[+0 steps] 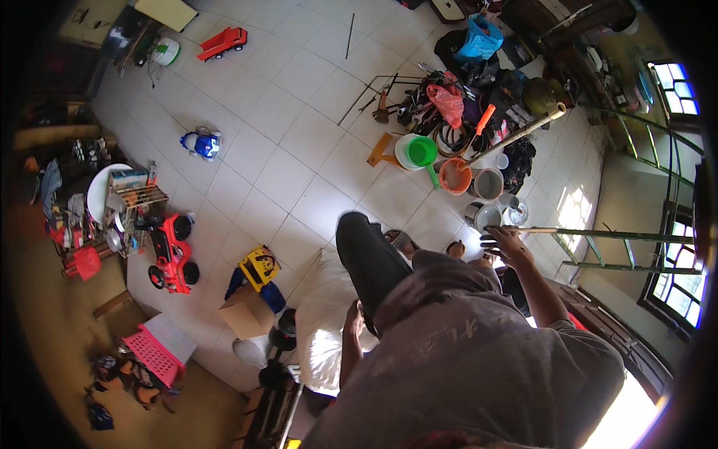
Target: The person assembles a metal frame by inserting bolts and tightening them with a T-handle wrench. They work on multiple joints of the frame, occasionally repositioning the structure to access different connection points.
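My right hand (505, 245) is stretched out at the right, fingers apart, by the near end of a long pole (535, 230). The pole runs on toward a green ladder-like frame (632, 236); whether my fingers touch it I cannot make out. Below the hand's far side stands a grey metal pot (488, 215). My left hand (353, 320) is low beside my dark-trousered leg (370, 262), next to a white sack (320, 329). Its fingers are mostly hidden by the leg.
Ahead are an orange bucket (455, 176), a green-and-white bucket (416, 152), a bamboo pole (520, 133) and piled tools and bags. Toys lie leftward: a red tractor (172, 253), a blue toy (200, 143), a red truck (223, 43). A cardboard box (248, 314) stands near the sack.
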`<act>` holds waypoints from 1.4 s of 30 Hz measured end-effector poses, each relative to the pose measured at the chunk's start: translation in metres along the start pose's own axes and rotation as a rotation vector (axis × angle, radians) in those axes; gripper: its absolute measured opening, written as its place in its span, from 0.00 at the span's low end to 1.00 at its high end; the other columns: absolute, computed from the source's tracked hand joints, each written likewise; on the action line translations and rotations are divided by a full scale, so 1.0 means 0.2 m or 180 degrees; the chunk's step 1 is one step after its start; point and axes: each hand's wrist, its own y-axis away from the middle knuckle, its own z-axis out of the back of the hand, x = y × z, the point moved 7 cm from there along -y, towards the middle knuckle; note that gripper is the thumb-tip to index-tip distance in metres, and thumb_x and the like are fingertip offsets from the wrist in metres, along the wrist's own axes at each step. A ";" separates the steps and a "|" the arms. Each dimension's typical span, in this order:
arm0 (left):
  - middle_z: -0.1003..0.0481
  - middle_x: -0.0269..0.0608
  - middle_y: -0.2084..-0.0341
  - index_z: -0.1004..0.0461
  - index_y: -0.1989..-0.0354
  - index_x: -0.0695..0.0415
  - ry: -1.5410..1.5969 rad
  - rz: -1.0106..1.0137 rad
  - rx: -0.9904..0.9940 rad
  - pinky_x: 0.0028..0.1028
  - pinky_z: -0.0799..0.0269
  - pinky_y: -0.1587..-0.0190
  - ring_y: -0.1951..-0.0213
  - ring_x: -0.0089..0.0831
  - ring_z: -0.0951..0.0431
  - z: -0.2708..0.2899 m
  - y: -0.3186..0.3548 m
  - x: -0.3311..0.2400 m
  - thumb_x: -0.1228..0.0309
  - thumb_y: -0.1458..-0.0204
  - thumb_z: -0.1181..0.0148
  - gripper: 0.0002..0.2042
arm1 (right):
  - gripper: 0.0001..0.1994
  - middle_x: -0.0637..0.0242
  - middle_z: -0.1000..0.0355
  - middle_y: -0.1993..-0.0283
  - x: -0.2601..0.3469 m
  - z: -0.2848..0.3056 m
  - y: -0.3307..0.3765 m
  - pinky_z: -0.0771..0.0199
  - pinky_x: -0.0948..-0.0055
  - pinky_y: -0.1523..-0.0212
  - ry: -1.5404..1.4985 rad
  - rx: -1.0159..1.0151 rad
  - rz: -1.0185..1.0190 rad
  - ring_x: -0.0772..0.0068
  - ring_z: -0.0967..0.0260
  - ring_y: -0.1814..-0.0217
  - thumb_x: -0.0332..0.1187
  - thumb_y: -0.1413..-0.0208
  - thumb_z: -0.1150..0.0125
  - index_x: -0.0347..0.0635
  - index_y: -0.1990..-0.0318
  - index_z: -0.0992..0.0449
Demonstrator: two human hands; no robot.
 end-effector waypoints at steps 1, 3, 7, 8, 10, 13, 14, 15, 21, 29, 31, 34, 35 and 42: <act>0.30 0.35 0.74 0.28 0.45 0.47 -0.0153 0.0072 0.0060 0.36 0.33 0.68 0.74 0.29 0.34 0.03 0.00 -0.18 0.50 0.37 0.58 0.21 | 0.17 0.59 0.23 0.55 0.03 -0.04 -0.04 0.20 0.68 0.61 0.0119 0.0040 0.0087 0.67 0.22 0.58 0.41 0.33 0.48 0.44 0.42 0.30; 0.29 0.36 0.69 0.30 0.43 0.46 -0.0487 0.0004 0.0122 0.37 0.32 0.65 0.70 0.30 0.33 0.11 0.00 -0.59 0.49 0.37 0.58 0.22 | 0.16 0.57 0.22 0.57 0.07 -0.18 -0.16 0.19 0.68 0.63 0.0256 0.0209 0.0252 0.67 0.22 0.59 0.38 0.34 0.45 0.41 0.43 0.30; 0.28 0.40 0.60 0.35 0.38 0.45 -0.1176 -0.0422 0.0116 0.39 0.32 0.58 0.61 0.33 0.31 0.29 -0.15 -1.50 0.47 0.37 0.59 0.24 | 0.16 0.60 0.22 0.60 0.17 -0.45 -0.61 0.22 0.72 0.66 0.0142 0.0231 0.0443 0.73 0.23 0.64 0.38 0.34 0.46 0.40 0.44 0.29; 0.28 0.41 0.57 0.36 0.37 0.44 -0.1322 -0.0575 0.0084 0.39 0.32 0.56 0.58 0.34 0.30 0.33 -0.20 -1.78 0.46 0.37 0.59 0.25 | 0.16 0.61 0.22 0.59 0.28 -0.53 -0.70 0.23 0.72 0.66 0.0318 -0.0158 0.0221 0.73 0.24 0.64 0.38 0.34 0.47 0.41 0.43 0.29; 0.27 0.42 0.52 0.38 0.35 0.43 -0.1603 -0.0979 0.0139 0.40 0.32 0.52 0.54 0.35 0.29 0.30 -0.33 -2.45 0.45 0.37 0.59 0.26 | 0.17 0.66 0.22 0.58 0.37 -0.62 -0.77 0.25 0.70 0.64 -0.0598 -0.0797 0.0083 0.73 0.24 0.63 0.43 0.34 0.47 0.46 0.43 0.28; 0.26 0.44 0.50 0.41 0.33 0.47 -0.1756 -0.1487 -0.0377 0.42 0.31 0.50 0.50 0.36 0.27 0.05 -0.29 -3.35 0.47 0.37 0.57 0.28 | 0.18 0.66 0.22 0.56 0.49 -0.87 -0.83 0.25 0.69 0.63 -0.0548 -0.0355 -0.0220 0.72 0.23 0.62 0.43 0.34 0.47 0.46 0.42 0.28; 0.24 0.44 0.51 0.39 0.34 0.46 -0.1888 -0.1831 -0.0631 0.39 0.31 0.50 0.54 0.35 0.24 -0.08 -0.21 -3.58 0.52 0.38 0.54 0.25 | 0.19 0.65 0.22 0.55 0.55 -0.94 -0.88 0.24 0.69 0.62 -0.0375 -0.0323 -0.0323 0.71 0.23 0.60 0.44 0.34 0.47 0.44 0.42 0.28; 0.24 0.44 0.53 0.37 0.37 0.49 -0.2004 -0.1979 -0.0499 0.37 0.30 0.53 0.55 0.34 0.23 -0.26 -0.14 -3.75 0.54 0.37 0.54 0.23 | 0.20 0.65 0.22 0.53 0.68 -1.00 -0.92 0.24 0.68 0.60 -0.0562 -0.0332 -0.0390 0.71 0.24 0.58 0.45 0.34 0.47 0.44 0.42 0.28; 0.22 0.41 0.64 0.29 0.45 0.59 -0.2521 -0.1943 0.0814 0.26 0.25 0.58 0.62 0.28 0.20 -1.33 -0.28 -4.17 0.61 0.36 0.50 0.17 | 0.21 0.68 0.25 0.48 1.42 -1.01 -1.91 0.24 0.67 0.52 -0.2245 -0.0670 -0.0150 0.73 0.26 0.52 0.50 0.36 0.44 0.46 0.44 0.27; 0.22 0.39 0.63 0.28 0.47 0.61 -0.3341 -0.1412 0.1523 0.27 0.27 0.55 0.61 0.25 0.23 -2.11 -1.14 -4.33 0.66 0.36 0.49 0.14 | 0.15 0.71 0.29 0.68 1.69 -0.43 -3.69 0.28 0.74 0.70 -0.3142 -0.2177 -0.0028 0.77 0.30 0.70 0.44 0.41 0.35 0.44 0.57 0.26; 0.23 0.39 0.63 0.28 0.47 0.60 -0.3860 -0.0741 0.1543 0.27 0.27 0.57 0.62 0.26 0.23 -2.02 -1.35 -4.31 0.66 0.36 0.49 0.14 | 0.17 0.66 0.24 0.61 1.58 -0.32 -3.87 0.25 0.72 0.65 -0.3240 -0.3116 -0.0069 0.74 0.27 0.61 0.39 0.39 0.36 0.35 0.50 0.25; 0.23 0.38 0.67 0.28 0.50 0.59 -0.4184 -0.0069 0.1196 0.26 0.27 0.59 0.65 0.24 0.24 -1.91 -1.43 -4.46 0.67 0.36 0.50 0.13 | 0.13 0.74 0.28 0.70 1.48 -0.24 -3.98 0.32 0.76 0.73 -0.3067 -0.4035 0.0651 0.80 0.33 0.74 0.36 0.39 0.35 0.40 0.50 0.24; 0.23 0.37 0.68 0.27 0.50 0.59 -0.4145 0.0125 0.1005 0.26 0.27 0.60 0.66 0.24 0.23 -1.91 -1.43 -4.51 0.67 0.36 0.50 0.12 | 0.15 0.72 0.26 0.68 1.49 -0.27 -3.99 0.30 0.76 0.70 -0.2805 -0.4143 0.0828 0.80 0.31 0.72 0.35 0.38 0.36 0.39 0.48 0.24; 0.24 0.37 0.72 0.27 0.53 0.59 -0.3774 -0.0244 0.0936 0.24 0.27 0.65 0.70 0.24 0.23 -2.02 -1.41 -4.55 0.67 0.36 0.53 0.12 | 0.20 0.54 0.23 0.51 1.71 -0.41 -3.74 0.29 0.67 0.46 -0.1883 -0.4077 0.0219 0.62 0.24 0.51 0.37 0.43 0.34 0.36 0.46 0.25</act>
